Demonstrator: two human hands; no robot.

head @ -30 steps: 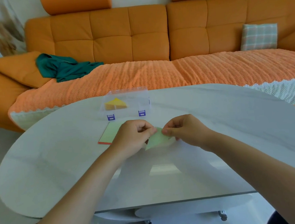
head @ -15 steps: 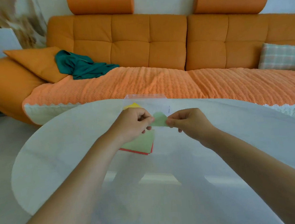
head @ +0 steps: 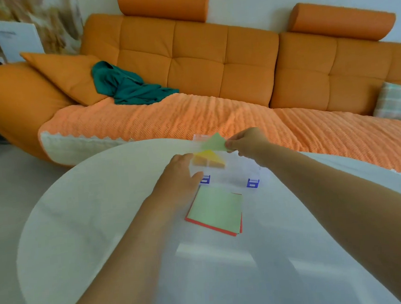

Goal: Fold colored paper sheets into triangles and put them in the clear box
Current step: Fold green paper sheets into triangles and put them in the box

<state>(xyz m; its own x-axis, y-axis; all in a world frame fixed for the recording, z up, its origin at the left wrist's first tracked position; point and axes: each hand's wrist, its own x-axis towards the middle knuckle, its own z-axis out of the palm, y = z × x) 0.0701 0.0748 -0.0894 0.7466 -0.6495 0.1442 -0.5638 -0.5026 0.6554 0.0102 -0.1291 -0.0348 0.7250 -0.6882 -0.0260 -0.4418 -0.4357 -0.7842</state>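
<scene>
My right hand (head: 245, 141) pinches a folded light-green paper triangle (head: 214, 143) and holds it above the far side of the clear box (head: 237, 173). The box has two blue latches at its front, and a yellow folded triangle (head: 207, 159) lies inside it. My left hand (head: 181, 175) rests against the box's left front corner; its fingers are blurred. A stack of square sheets (head: 216, 209), light green on top with red beneath, lies on the white table (head: 93, 232) just in front of the box.
An orange sofa (head: 212, 67) with a ribbed orange throw runs behind the table. On it lie a dark green cloth (head: 127, 85), an orange cushion (head: 64, 76) and a plaid cushion (head: 397, 102). The table's curved edge drops to the floor at left.
My left hand let go of the green triangle and moved down to the box's left corner. My right hand carried the triangle forward over the box. The view shifted right and closer.
</scene>
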